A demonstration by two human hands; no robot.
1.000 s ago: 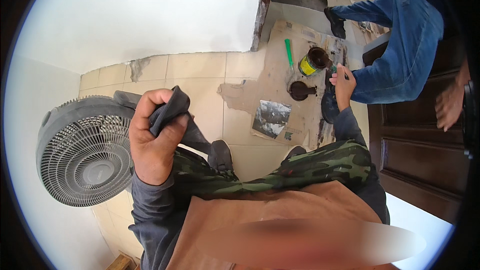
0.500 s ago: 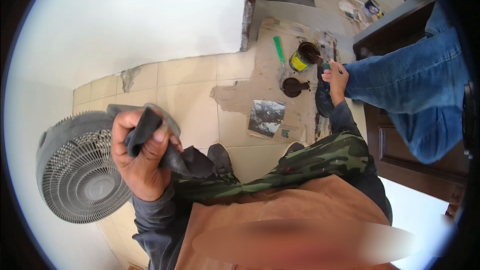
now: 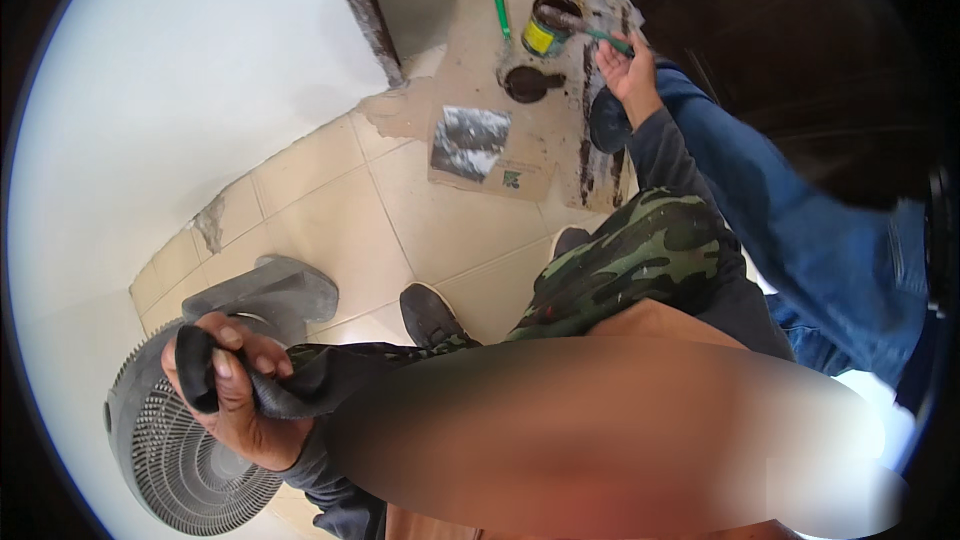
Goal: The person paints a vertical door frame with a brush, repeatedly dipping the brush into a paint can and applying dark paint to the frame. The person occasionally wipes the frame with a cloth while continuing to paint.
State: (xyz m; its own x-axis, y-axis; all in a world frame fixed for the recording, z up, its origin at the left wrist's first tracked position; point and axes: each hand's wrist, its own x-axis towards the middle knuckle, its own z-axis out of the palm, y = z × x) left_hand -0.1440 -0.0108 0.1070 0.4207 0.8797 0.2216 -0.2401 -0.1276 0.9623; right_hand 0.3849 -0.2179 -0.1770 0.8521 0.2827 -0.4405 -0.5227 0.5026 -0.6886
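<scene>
My right hand [image 3: 630, 78] is closed on the green handle of a paintbrush [image 3: 607, 37]. The brush's head lies across the mouth of an open paint can [image 3: 540, 37] with a yellow label and dark brown smears. Low on the left, my left hand [image 3: 240, 410] grips a bunched dark cloth [image 3: 330, 380], whose loose end trails toward my lap. Beside the can, a second green-handled tool [image 3: 502, 12] rests on stained cardboard [image 3: 545, 155]. Nearer to me on that cardboard sits a round lid [image 3: 525, 84] coated in dark brown, with a brown smear to its right.
A grey fan [image 3: 190, 460] stands beside my left hand, its base [image 3: 285, 290] on the tiles. Someone's leg in jeans [image 3: 770, 180] is close to my right arm. A white wall [image 3: 200, 60] and door frame [image 3: 365, 20] border the left; a dark wooden panel [image 3: 790, 50] fills the right.
The view has shifted and turned. My right hand has brought the brush head over the can's mouth. My left hand, still gripping the cloth, sits lower and farther left in the picture.
</scene>
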